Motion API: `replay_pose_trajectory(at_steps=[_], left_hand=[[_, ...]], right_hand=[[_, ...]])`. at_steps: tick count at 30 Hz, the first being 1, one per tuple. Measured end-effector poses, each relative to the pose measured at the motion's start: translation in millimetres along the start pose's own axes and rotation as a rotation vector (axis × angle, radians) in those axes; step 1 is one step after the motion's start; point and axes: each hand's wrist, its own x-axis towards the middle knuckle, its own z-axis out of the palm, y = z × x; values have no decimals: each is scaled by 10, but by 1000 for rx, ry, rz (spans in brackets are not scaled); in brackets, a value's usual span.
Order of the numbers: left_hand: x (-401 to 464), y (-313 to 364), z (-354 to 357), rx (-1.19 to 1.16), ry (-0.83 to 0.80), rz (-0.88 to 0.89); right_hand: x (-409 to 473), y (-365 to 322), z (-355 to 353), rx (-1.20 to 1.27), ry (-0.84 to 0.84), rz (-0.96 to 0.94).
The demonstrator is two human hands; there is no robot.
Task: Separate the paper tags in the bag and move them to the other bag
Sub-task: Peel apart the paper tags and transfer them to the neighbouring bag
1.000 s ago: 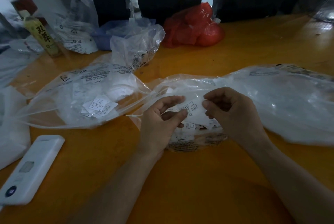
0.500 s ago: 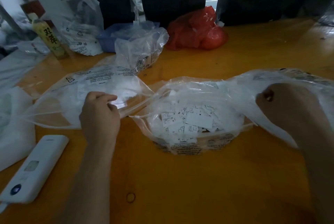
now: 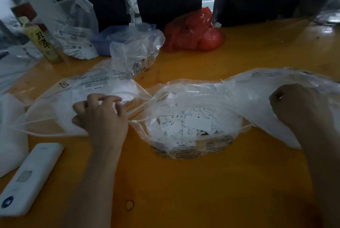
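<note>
Though the white remote (image 3: 27,178) nearest me plays no part, just beyond it my left hand (image 3: 103,115) rests at the mouth of the left bag (image 3: 88,88), fingers curled together; whether a tag is pinched I cannot tell. My right hand (image 3: 298,110) is fisted over the right bag (image 3: 266,88); its grip is hidden. Between them the centre bag (image 3: 195,152) holds a thick heap of paper tags (image 3: 191,123), so I judge most sorting remains.

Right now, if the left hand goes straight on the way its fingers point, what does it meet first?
The left hand points away over the left clear bag; it already seems to touch that plastic. Further on, probably the crumpled clear bag, though depth is unclear.
</note>
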Motion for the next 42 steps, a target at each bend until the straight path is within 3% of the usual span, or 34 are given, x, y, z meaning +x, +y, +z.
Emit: replay_pose_trajectory(at_steps=[3, 5, 7, 10, 12, 16, 21, 28, 32, 37, 39, 42], left_hand=[[-133, 280, -32, -358, -33, 178], [-270, 453, -61, -612, -107, 335], [-416, 577, -61, -819, -270, 371], [-587, 696, -41, -1036, -645, 244], [-644, 727, 0, -1074, -765, 200], [-688, 739, 74, -1172, -774, 86], [-671, 772, 96, -1336, -694, -43], [-656, 808, 72, -1539, -714, -202], [-609, 778, 16, -1638, -739, -312], [-582, 768, -25, -1587, -733, -348], [-590, 765, -23, -1584, -746, -332], [-607, 760, 0, -1630, -738, -364]], right_hand=[[-145, -192, -130, 273, 289, -153], [-298, -406, -185, 506, 357, -305], [-466, -619, -146, 787, 171, -370], [-675, -854, -8, 1314, -367, -311], [-736, -944, 62, 1441, -537, -286], [-794, -1013, 123, 1435, -638, -305], [-850, -1060, 66, 1362, -608, -238], [-869, -1096, 102, 877, -336, -453], [-714, -1007, 158, 559, -70, -485], [-659, -966, 206, 180, -319, -520], [-676, -987, 230, 162, -300, -522], [-676, -991, 229, 327, -165, -478]])
